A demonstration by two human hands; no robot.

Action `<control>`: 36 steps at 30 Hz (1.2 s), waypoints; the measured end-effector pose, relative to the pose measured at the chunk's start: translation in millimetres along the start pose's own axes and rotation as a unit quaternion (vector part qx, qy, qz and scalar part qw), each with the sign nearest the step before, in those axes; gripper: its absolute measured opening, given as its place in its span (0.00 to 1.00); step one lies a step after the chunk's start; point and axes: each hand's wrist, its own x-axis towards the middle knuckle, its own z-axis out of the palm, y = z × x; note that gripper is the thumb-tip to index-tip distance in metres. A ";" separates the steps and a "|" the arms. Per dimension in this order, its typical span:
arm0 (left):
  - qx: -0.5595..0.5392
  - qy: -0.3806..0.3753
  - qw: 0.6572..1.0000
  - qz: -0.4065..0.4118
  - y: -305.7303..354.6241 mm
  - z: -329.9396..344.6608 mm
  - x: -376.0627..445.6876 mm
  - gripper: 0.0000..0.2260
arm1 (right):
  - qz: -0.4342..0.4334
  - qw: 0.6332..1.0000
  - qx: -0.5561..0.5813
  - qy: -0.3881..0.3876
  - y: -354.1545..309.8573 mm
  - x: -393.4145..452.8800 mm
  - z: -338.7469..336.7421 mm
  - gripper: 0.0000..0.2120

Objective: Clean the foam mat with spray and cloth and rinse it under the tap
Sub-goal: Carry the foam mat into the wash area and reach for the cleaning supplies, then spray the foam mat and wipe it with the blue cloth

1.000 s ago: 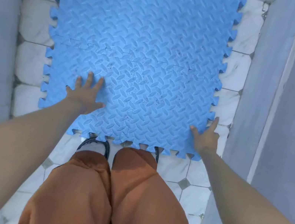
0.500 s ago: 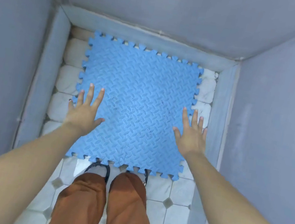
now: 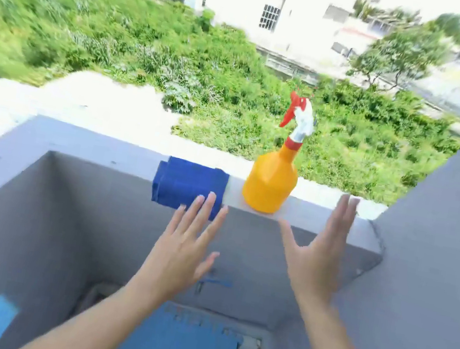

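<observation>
- Both hands have lifted off the foam mat [image 3: 181, 346], which lies on the floor below the grey ledge [image 3: 321, 220]
- Left hand [image 3: 182, 251], fingers spread, overlaps the folded blue cloth [image 3: 187, 185] on the ledge
- Right hand [image 3: 315, 255] is open beside the upright orange plastic spray bottle [image 3: 271, 181], right of the cloth

We saw only part of the foam mat [image 3: 178, 345]: the picture's bottom edge cut it off and both forearms covered more of it. The left hand [image 3: 183, 245] hid the near right corner of the cloth [image 3: 187, 187] on the ledge [image 3: 321, 220], and we could not tell whether its fingertips touched it. A small blue fitting [image 3: 213, 282] on the wall below the ledge was too blurred to name. The spray bottle's nozzle [image 3: 299, 109] was smeared by motion.
</observation>
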 end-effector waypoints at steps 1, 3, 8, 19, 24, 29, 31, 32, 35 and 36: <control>0.001 -0.015 1.000 -0.004 -16.8 -4.1 27.1 0.36 | -0.003 1.000 0.011 -0.001 -13.2 25.9 10.5 0.51; -0.003 -0.081 0.997 -0.015 -59.8 -1.6 75.3 0.38 | 0.011 0.998 0.047 -0.039 -41.4 77.2 40.4 0.54; 0.070 -0.259 0.960 -0.074 -147.9 34.8 123.3 0.41 | 0.122 0.973 0.138 -0.142 -80.0 158.0 127.8 0.53; 0.198 -0.090 0.975 -0.045 -232.2 132.1 107.2 0.37 | 0.067 0.992 0.078 -0.076 -57.5 186.2 231.4 0.36; 0.185 -0.055 0.980 -0.042 -244.4 130.9 124.4 0.23 | 0.094 0.991 0.033 -0.092 -67.1 188.4 234.0 0.45; -0.061 0.008 0.978 -0.201 -207.3 77.1 101.9 0.22 | 0.082 0.992 -0.019 -0.097 -84.4 139.6 177.9 0.22; -0.132 0.028 0.952 -0.276 -196.9 52.0 77.8 0.21 | 0.096 0.992 0.021 -0.081 -80.7 98.7 160.5 0.13; -0.170 0.036 0.939 -0.299 -193.8 41.1 62.2 0.20 | 0.098 0.991 0.057 -0.071 -76.9 73.6 154.1 0.13; -0.280 0.050 0.890 -0.357 -189.8 18.4 14.7 0.19 | 0.098 0.983 0.127 -0.092 -70.0 -7.2 142.2 0.30; -0.301 0.053 0.876 -0.373 -188.6 13.0 -2.2 0.19 | 0.106 0.979 0.132 -0.115 -68.4 -37.1 140.4 0.35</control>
